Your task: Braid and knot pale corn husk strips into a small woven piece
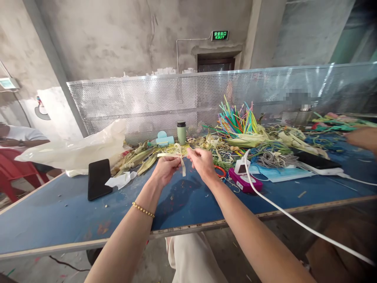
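Observation:
My left hand [167, 169], with a gold bead bracelet [143, 210] on its wrist, pinches a pale flat strip [183, 167] that looks like dried husk or ribbon. The strip sticks out to the left past the fingers, loops up above them and hangs down at their right. Close by on the right, my right hand [202, 162] has its thumb and fingers pressed together beside the strip's loop. Whatever sits between those fingertips is too small to make out. Both hands hover over the blue table [188, 204], in front of scattered dry husks [147, 161].
A black phone [99, 179] and a plastic bag [79, 143] lie at left. Behind my hands stand a green bottle [181, 133] and colourful stems [235, 118]. To the right are a purple box [246, 181], a white cable [282, 210] and another person's hand [362, 139].

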`<action>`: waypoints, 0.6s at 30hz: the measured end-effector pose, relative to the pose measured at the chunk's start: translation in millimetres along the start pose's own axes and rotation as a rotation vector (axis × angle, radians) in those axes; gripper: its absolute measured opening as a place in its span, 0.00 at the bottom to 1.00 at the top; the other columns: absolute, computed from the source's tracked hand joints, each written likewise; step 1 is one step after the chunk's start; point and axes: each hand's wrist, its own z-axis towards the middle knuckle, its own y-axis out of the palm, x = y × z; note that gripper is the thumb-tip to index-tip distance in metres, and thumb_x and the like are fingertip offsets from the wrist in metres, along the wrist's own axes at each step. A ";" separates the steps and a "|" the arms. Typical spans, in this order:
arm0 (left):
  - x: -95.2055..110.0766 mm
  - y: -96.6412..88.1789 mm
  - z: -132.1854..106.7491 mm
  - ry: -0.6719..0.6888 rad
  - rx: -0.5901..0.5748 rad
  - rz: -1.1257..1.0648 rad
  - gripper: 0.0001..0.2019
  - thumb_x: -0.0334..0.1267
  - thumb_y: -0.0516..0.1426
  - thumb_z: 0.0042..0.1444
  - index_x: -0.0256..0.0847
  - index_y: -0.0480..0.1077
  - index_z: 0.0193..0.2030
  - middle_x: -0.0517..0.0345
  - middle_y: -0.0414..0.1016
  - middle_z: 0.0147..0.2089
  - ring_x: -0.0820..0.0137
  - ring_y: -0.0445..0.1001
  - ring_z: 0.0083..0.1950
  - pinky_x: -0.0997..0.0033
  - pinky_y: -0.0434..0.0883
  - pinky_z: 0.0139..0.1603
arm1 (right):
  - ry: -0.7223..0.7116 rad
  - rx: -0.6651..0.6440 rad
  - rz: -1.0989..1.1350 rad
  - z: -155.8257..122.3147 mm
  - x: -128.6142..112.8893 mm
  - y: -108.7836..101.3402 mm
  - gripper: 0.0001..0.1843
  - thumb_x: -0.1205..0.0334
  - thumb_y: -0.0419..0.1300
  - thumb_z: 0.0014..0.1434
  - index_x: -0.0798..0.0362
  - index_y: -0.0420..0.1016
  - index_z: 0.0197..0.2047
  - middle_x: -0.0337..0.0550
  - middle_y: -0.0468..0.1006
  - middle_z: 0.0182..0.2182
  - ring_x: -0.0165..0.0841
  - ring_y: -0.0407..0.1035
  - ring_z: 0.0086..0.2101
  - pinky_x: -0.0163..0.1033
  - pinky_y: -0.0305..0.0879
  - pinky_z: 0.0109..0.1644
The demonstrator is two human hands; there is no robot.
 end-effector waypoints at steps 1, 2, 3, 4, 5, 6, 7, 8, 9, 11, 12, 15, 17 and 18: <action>-0.8 -0.6 0.1 -0.003 -0.008 0.014 0.09 0.32 0.69 0.37 0.31 0.75 0.22 0.55 0.71 0.22 0.76 0.65 0.24 0.74 0.61 0.28 | -0.047 0.031 -0.021 1.0 0.1 -1.2 0.22 0.45 0.57 0.57 0.54 0.71 0.21 0.40 0.71 0.17 0.30 0.64 0.19 0.35 0.57 0.25; -1.5 -1.0 0.1 -0.003 -0.018 0.034 0.09 0.33 0.69 0.37 0.31 0.75 0.22 0.56 0.71 0.21 0.76 0.65 0.24 0.74 0.60 0.28 | -0.096 0.042 -0.044 2.1 0.2 -2.1 0.21 0.47 0.58 0.57 0.54 0.72 0.22 0.41 0.73 0.19 0.30 0.66 0.22 0.35 0.59 0.28; -2.1 -1.2 -0.1 0.000 -0.026 0.058 0.10 0.34 0.69 0.37 0.31 0.75 0.22 0.56 0.70 0.21 0.76 0.65 0.23 0.74 0.60 0.27 | -0.132 0.025 -0.054 3.0 0.6 -2.8 0.19 0.48 0.59 0.55 0.54 0.73 0.23 0.42 0.75 0.21 0.31 0.67 0.25 0.35 0.60 0.30; -2.5 -1.2 -0.5 0.003 -0.036 0.081 0.10 0.35 0.69 0.37 0.31 0.74 0.22 0.56 0.70 0.21 0.76 0.64 0.23 0.74 0.59 0.27 | -0.142 -0.020 -0.041 3.7 1.0 -3.0 0.17 0.49 0.61 0.53 0.54 0.75 0.24 0.42 0.76 0.23 0.32 0.68 0.27 0.35 0.61 0.32; -2.6 -1.0 -1.1 0.004 -0.049 0.099 0.11 0.36 0.70 0.37 0.31 0.74 0.22 0.56 0.70 0.20 0.77 0.64 0.23 0.74 0.59 0.26 | -0.126 -0.082 -0.001 4.2 1.5 -3.0 0.16 0.50 0.62 0.51 0.55 0.76 0.25 0.43 0.77 0.25 0.33 0.69 0.28 0.36 0.61 0.34; -2.4 -0.4 -1.9 0.000 -0.064 0.107 0.11 0.36 0.70 0.36 0.31 0.74 0.21 0.56 0.69 0.20 0.77 0.64 0.23 0.74 0.58 0.26 | -0.089 -0.140 0.057 4.3 1.9 -2.6 0.15 0.50 0.64 0.50 0.55 0.76 0.26 0.43 0.78 0.26 0.33 0.69 0.29 0.36 0.62 0.35; -1.7 0.3 -2.8 -0.007 -0.080 0.102 0.12 0.37 0.70 0.36 0.31 0.74 0.22 0.56 0.70 0.20 0.76 0.64 0.23 0.74 0.59 0.26 | -0.042 -0.179 0.120 4.1 2.3 -2.1 0.16 0.50 0.64 0.48 0.55 0.76 0.26 0.43 0.78 0.26 0.33 0.69 0.29 0.37 0.63 0.35; -0.7 1.3 -3.7 -0.016 -0.097 0.088 0.12 0.37 0.70 0.36 0.31 0.75 0.22 0.56 0.70 0.20 0.76 0.65 0.23 0.74 0.59 0.26 | 0.007 -0.198 0.179 3.7 2.4 -1.5 0.16 0.49 0.65 0.47 0.56 0.76 0.26 0.43 0.78 0.25 0.33 0.69 0.28 0.37 0.63 0.35; 0.5 2.5 -4.8 -0.026 -0.115 0.073 0.13 0.39 0.71 0.36 0.31 0.75 0.23 0.56 0.70 0.21 0.76 0.65 0.24 0.74 0.60 0.27 | 0.049 -0.199 0.227 3.1 2.3 -0.8 0.16 0.50 0.65 0.46 0.56 0.76 0.26 0.42 0.77 0.24 0.32 0.68 0.27 0.37 0.62 0.34; 3.0 4.8 -6.7 -0.017 -0.148 0.059 0.15 0.42 0.71 0.38 0.32 0.76 0.24 0.57 0.70 0.21 0.76 0.65 0.23 0.74 0.60 0.27 | 0.102 -0.192 0.290 1.5 1.4 0.4 0.15 0.51 0.66 0.45 0.56 0.75 0.27 0.40 0.75 0.23 0.30 0.66 0.25 0.36 0.60 0.32; 4.0 5.8 -7.4 -0.006 -0.156 0.068 0.16 0.44 0.71 0.38 0.32 0.75 0.23 0.57 0.69 0.20 0.77 0.64 0.23 0.74 0.59 0.26 | 0.115 -0.193 0.314 0.7 0.6 1.0 0.15 0.51 0.66 0.45 0.56 0.75 0.27 0.39 0.74 0.22 0.30 0.65 0.25 0.36 0.60 0.31; 4.3 7.6 -7.7 0.021 -0.143 0.077 0.17 0.44 0.72 0.36 0.32 0.75 0.21 0.59 0.68 0.19 0.78 0.62 0.21 0.74 0.59 0.25 | 0.137 -0.205 0.371 -1.1 -1.7 2.5 0.13 0.54 0.67 0.43 0.55 0.75 0.26 0.36 0.72 0.20 0.28 0.62 0.24 0.35 0.58 0.30; 2.5 7.9 -6.4 0.035 -0.125 0.058 0.16 0.42 0.72 0.34 0.32 0.76 0.22 0.58 0.70 0.21 0.77 0.64 0.23 0.74 0.60 0.27 | 0.175 -0.202 0.404 -1.7 -2.4 3.5 0.12 0.55 0.67 0.42 0.55 0.74 0.24 0.35 0.70 0.19 0.27 0.60 0.23 0.35 0.57 0.29; 1.2 7.8 -5.6 0.044 -0.119 0.050 0.16 0.42 0.72 0.33 0.32 0.76 0.23 0.57 0.71 0.22 0.76 0.65 0.24 0.73 0.61 0.27 | 0.195 -0.196 0.417 -1.9 -2.3 4.0 0.12 0.56 0.66 0.41 0.55 0.74 0.23 0.34 0.69 0.19 0.27 0.60 0.22 0.35 0.56 0.29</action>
